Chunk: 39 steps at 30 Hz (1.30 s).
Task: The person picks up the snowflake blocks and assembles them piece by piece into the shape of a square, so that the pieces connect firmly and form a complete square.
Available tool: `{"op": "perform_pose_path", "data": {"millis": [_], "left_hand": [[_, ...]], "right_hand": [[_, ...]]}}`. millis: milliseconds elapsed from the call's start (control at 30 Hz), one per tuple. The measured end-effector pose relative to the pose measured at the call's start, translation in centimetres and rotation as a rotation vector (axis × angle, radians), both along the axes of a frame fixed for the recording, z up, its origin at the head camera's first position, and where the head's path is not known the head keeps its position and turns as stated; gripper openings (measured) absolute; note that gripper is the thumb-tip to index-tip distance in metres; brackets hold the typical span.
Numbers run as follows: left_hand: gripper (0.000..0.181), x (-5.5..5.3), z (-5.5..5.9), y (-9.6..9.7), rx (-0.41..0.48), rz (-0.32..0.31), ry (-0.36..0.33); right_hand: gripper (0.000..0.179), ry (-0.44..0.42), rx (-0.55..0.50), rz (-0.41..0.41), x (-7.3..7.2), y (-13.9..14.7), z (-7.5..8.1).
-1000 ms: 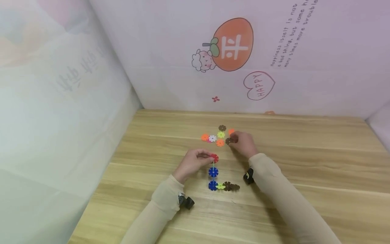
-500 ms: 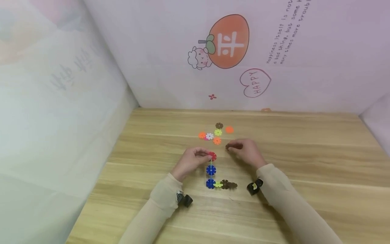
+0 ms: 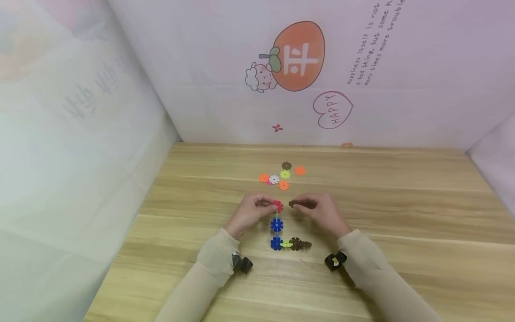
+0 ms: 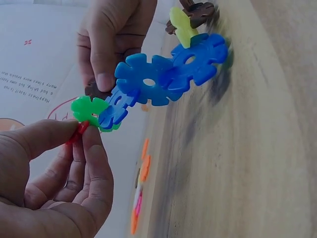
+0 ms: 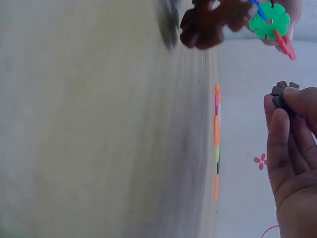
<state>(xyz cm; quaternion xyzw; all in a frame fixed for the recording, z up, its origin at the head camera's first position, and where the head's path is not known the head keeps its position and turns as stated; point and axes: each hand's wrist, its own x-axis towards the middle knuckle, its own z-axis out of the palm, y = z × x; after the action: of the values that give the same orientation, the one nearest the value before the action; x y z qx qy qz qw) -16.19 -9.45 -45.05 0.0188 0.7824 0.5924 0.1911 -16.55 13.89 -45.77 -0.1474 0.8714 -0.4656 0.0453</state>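
Observation:
Between thumb and fingers, my left hand (image 3: 250, 212) pinches a red notched snowflake disc (image 3: 278, 206) at the far end of a joined chain. From the red disc the chain runs through a green disc (image 4: 90, 108) and blue discs (image 4: 148, 81), then turns right into a yellow disc (image 3: 286, 244) and brown discs (image 3: 295, 243). My right hand (image 3: 322, 210) pinches a loose brown disc (image 5: 283, 96), its edge toward the red disc with a small gap between. In the left wrist view, the right thumb and brown disc show behind the green disc.
Loose discs lie on the wooden table (image 3: 382, 214) beyond the hands: orange (image 3: 300, 171), brown (image 3: 286, 165), yellow (image 3: 284, 174), white (image 3: 274, 179) and more orange ones, with a pink one partly under the white. A printed wall sheet (image 3: 225, 107) stands at the table's back edge.
My right hand has brought the brown disc from the loose discs, toward me and left, up close to the red disc. The left hand keeps its pinch on the red disc.

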Motion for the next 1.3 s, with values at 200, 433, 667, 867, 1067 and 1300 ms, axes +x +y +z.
{"op": "perform_pose_path", "data": {"millis": [200,433,667,867,1067,1300], "left_hand": [[0.022,0.0,-0.3,0.0,0.012,0.008,-0.009],[0.021,0.1,-0.4,-0.1,0.010,-0.004,-0.005],[0.021,0.3,-0.4,-0.1,0.007,-0.007,-0.011],[0.022,0.3,-0.3,0.0,-0.003,-0.022,0.004],[0.020,0.2,-0.2,0.2,-0.003,-0.014,0.001],[0.019,0.1,-0.1,0.4,0.019,-0.002,-0.006]], "right_hand": [[0.018,0.076,-0.025,0.025,0.7,-0.5,0.0],[0.022,0.119,-0.063,0.063,1.2,-1.0,-0.2],[0.023,0.137,-0.070,0.076,1.2,-1.1,-0.3],[0.021,0.197,-0.071,0.107,1.2,-1.1,-0.6],[0.021,0.263,-0.080,0.124,1.1,-1.1,-0.7],[0.021,0.322,-0.028,0.155,1.0,-1.4,-0.4]]}}
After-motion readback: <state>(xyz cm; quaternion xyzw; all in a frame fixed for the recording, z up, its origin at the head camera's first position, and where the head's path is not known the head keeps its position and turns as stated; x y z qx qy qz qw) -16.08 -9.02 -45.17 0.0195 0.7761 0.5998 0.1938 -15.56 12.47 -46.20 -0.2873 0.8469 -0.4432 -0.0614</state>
